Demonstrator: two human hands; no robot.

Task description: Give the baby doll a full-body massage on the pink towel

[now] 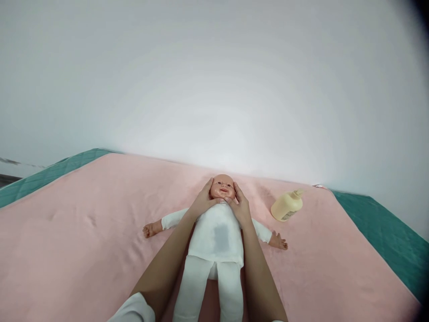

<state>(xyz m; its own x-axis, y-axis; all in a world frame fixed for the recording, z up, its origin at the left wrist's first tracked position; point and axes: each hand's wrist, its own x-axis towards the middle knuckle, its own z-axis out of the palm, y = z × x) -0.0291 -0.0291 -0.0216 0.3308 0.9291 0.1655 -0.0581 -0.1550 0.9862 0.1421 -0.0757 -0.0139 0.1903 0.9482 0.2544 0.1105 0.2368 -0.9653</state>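
A baby doll (214, 237) with a white cloth body lies on its back, its head at the far end and its arms spread to both sides. A grey patch marks its belly. My left hand (203, 199) cups the left side of the doll's head, thumb by the chin. On the other side, my right hand (240, 205) holds the head in the same way, its thumb near the neck. Both forearms run alongside the doll's body. The palms and some fingers are hidden behind the head.
A pale yellow pump bottle (287, 206) stands to the right of the doll, beyond its outstretched arm. Underneath is a pink blanket (83, 241) over a green quilted cover (378, 232). A white wall (214, 80) rises at the far edge.
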